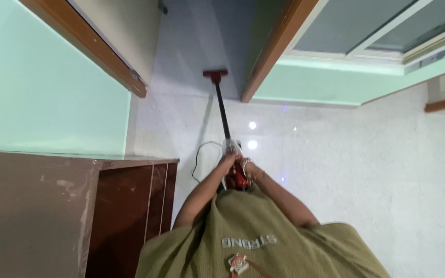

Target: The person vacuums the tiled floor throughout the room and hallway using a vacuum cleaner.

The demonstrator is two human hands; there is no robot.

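A pale, speckled tiled floor (366,170) fills most of the head view and carries everything else; small bright glints of light sit on it near its middle. Mint-green walls (42,82) rise along its left edge and across its far right side. At the far edge, two wooden door frames (279,46) border a grey doorway opening, and a window with pale frames (382,31) sits toward the far right corner. Against the left wall, at the near left corner of the floor, stands a dark brown wooden cabinet (47,211) with a scuffed top and upright side panels.

Low in the middle is the person's olive-green shirt (263,242), with a small red and white object hanging at its chest. Both forearms reach forward from it over the floor.

A red and black stick vacuum cleaner (222,110) runs from the hands away to the far edge of the floor, where its red floor head rests at the doorway threshold between the door frames. A thin white cord (198,159) loops on the floor just left of the handle.

The left hand (227,160) has its fingers wrapped around the vacuum's handle. The right hand (248,169), with bangles at its wrist, is closed on the same handle just beside it, the two hands touching.
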